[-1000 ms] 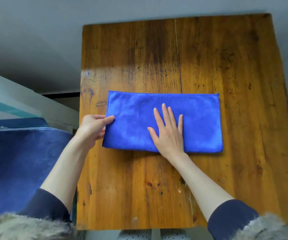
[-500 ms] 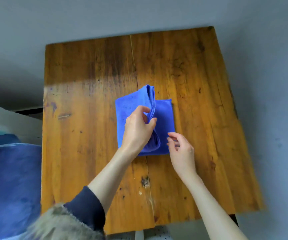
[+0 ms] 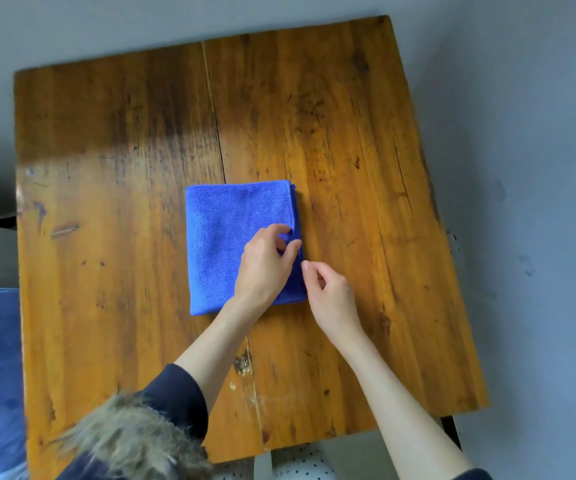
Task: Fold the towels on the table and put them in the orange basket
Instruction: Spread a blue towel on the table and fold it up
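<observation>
Bright royal blue towel (image 3: 238, 244) on amber-brown streaked wood table (image 3: 366, 140), grey floor (image 3: 529, 168) around, navy sleeve (image 3: 179, 396) with tan-grey fur trim (image 3: 130, 441) lower left, white dark-dotted fabric (image 3: 297, 462) at bottom edge.

The left hand (image 3: 266, 263) covers the near right part of the blue towel (image 3: 231, 237), so the cloth beneath its palm is hidden — whether its fingertips pinch the towel's right edge or only press it cannot be told. The right hand (image 3: 328, 296) sits curled just right of that edge; contact is unclear. The layers stacked there are too thin to count. A fur-trimmed sleeve (image 3: 134, 441) near the left forearm is blurred and cut off below — as is the right forearm.
</observation>
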Available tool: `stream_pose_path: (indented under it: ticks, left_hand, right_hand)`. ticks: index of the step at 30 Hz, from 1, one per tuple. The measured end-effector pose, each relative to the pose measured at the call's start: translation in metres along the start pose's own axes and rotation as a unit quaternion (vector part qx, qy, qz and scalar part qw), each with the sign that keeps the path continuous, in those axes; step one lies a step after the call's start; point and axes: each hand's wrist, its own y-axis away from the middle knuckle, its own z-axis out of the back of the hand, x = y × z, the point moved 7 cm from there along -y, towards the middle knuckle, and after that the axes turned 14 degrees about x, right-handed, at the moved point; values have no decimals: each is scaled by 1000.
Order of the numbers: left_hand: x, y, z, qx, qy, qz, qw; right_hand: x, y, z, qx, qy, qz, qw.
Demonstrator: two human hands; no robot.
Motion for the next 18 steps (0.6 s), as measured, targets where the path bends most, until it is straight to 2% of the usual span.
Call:
stream_pose_path:
  ticks: [3, 6, 7, 9, 11, 13, 15, 18]
  left_hand:
    - [1, 12, 20, -85, -48, -71, 993]
    - [15, 29, 43, -176, -219, -109, 953]
    - [22, 30, 47, -175, -274, -109, 939]
    - [37, 22, 46, -112, -348, -91, 926]
    - [52, 11, 40, -37, -388, -63, 919]
    - [59, 5, 35, -7, -414, -49, 909]
    - [62, 2, 32, -8, -430, -50, 902]
    - [59, 4, 32, -29, -424, -63, 903]
  right_hand:
    - [3, -9, 3, -6, 15, -31, 999]
    - [9, -15, 3, -7, 77, -49, 996]
    - [10, -16, 3, -5, 88, -49, 995]
    - [11, -17, 5, -4, 87, -52, 995]
    - [7, -19, 7, 5, 56, -74, 996]
    - [4, -20, 7, 15, 37, -97, 995]
    - [11, -19, 10, -23, 113, -86, 990]
    - [48, -14, 3, -110, 304, 64, 944]
